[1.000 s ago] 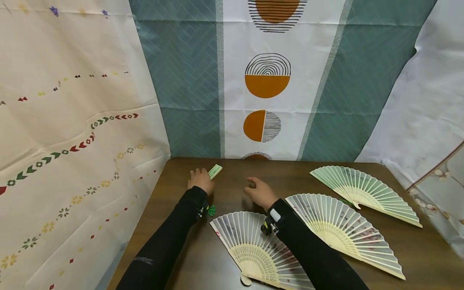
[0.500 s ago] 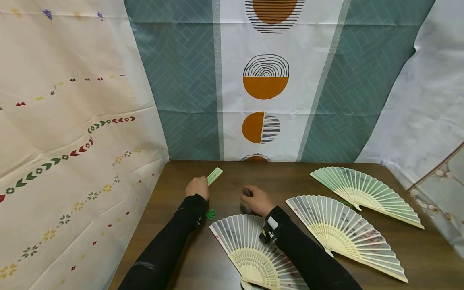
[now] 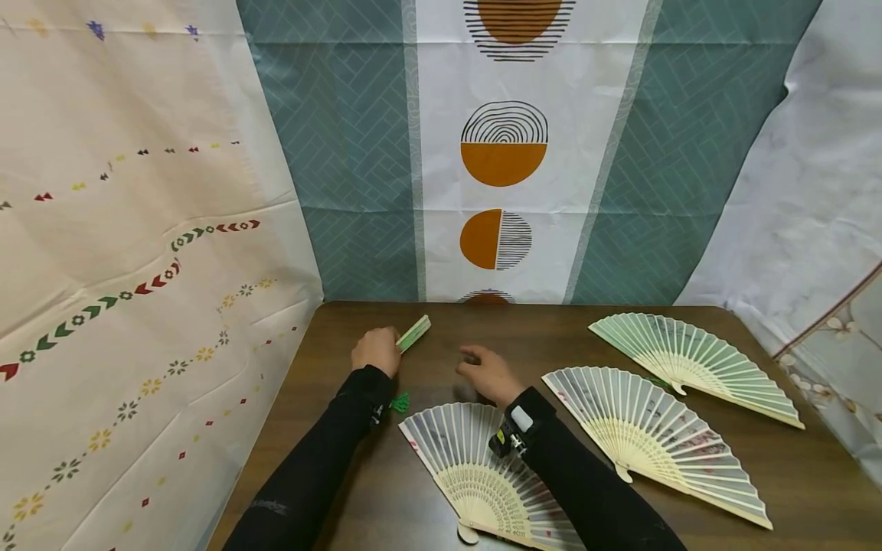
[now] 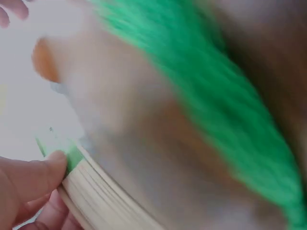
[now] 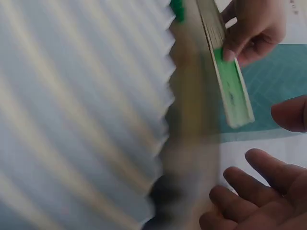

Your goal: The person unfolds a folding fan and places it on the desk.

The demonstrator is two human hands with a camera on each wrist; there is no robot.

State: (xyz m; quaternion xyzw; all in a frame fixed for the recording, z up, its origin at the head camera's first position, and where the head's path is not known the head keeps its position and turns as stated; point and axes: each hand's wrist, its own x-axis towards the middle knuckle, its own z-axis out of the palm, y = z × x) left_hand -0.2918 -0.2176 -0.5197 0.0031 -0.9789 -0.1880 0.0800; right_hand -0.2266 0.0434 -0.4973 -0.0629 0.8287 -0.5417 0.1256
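Note:
My left hand (image 3: 375,352) grips a folded hand fan (image 3: 415,334) at the table's far left. The thumb pinches its side in the left wrist view, where pale sticks (image 4: 103,196) and green folded cloth show. A green tassel (image 4: 192,81) hangs across that view, blurred. In the right wrist view the green end of the folded fan (image 5: 233,93) points toward my right hand (image 5: 261,196). That hand holds nothing, its thumb apart from loosely bent fingers. Below its wrist lies a spread white fan (image 3: 475,467), partly hidden by the right sleeve.
Another spread white fan (image 3: 654,436) lies right of the right arm, with a spread green fan (image 3: 692,360) behind it. All rest on the brown wooden table (image 3: 537,325). A patterned cloth (image 3: 365,153) hangs beyond the far edge; a cream cloth (image 3: 158,306) hangs at left.
My left hand, earlier with fingers reaching over the folded fan, has drawn back slightly and turned into a grip on it. The fan's end has shifted a little right. My right hand stays about where it was.

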